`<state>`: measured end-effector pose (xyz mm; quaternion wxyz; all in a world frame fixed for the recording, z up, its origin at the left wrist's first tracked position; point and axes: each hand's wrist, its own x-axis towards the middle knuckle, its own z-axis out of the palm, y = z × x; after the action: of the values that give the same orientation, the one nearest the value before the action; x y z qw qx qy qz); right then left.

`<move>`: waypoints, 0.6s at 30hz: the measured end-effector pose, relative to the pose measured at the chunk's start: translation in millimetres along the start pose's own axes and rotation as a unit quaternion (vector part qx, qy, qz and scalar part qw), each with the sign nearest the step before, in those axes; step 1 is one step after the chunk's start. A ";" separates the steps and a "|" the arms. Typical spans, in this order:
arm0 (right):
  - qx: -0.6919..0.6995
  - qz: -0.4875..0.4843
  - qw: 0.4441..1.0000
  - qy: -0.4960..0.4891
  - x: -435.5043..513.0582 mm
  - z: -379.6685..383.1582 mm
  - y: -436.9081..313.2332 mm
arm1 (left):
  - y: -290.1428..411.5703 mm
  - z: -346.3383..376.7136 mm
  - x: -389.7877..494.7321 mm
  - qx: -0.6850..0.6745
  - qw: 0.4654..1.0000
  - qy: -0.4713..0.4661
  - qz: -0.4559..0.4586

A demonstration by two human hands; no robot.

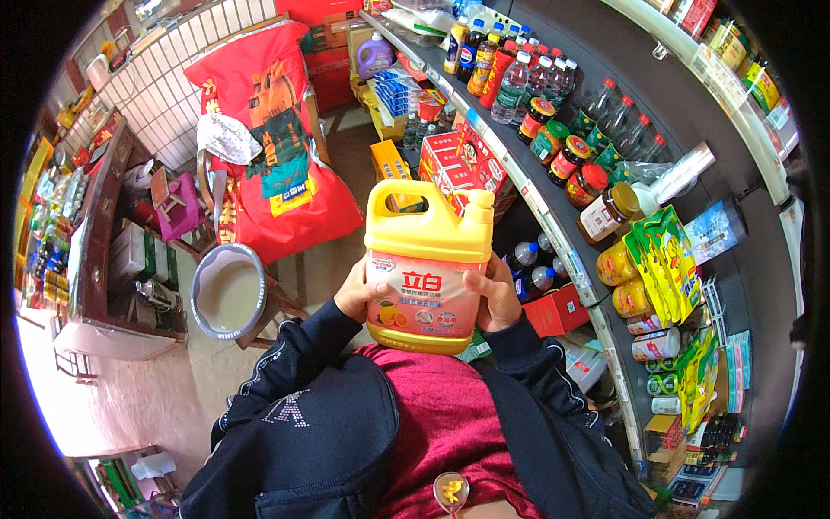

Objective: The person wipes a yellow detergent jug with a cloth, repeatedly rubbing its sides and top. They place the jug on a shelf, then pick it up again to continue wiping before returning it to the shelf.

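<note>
A large yellow plastic jug of dish detergent (425, 240) is held upright in front of my torso. Its front label is pink, bears writing and shows citrus fruit, and the moulded handle is at the top left. My left hand (358, 292) grips the lower left side, thumb across the label. On the opposite side my right hand (499, 295) clasps the jug in the same way. The fingers of both hands curl behind it and are partly hidden. A yellow cap (480, 198) closes the spout at the top right.
To the right curves a shop shelf (538, 214) with drink bottles (510, 87), sauce jars (570, 159) and yellow snack packets (668, 259). A bucket of cloudy water (228, 292) stands at left, near a chair draped in red printed sacking (259, 149). Cartons (454, 159) lie beyond the jug.
</note>
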<state>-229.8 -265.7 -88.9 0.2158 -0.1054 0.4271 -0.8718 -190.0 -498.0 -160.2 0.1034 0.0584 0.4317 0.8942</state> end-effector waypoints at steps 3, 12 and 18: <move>0.029 -0.011 0.999 0.016 7.0 -15.4 1.8 | -0.5 0.0 -0.3 -0.018 1.000 -0.011 0.016; -0.263 -0.318 0.903 0.118 -14.7 -22.7 -65.1 | -4.9 -10.3 -9.6 -0.096 0.993 0.042 0.051; -0.575 -0.381 0.724 -0.018 -14.1 51.6 -25.7 | 8.1 -17.4 -15.1 -0.098 0.989 0.074 0.084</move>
<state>-205.7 -281.3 -37.0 -0.2284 -0.3784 0.7663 -0.4663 -179.7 -519.6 -164.8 0.0013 0.0176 0.3418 0.9396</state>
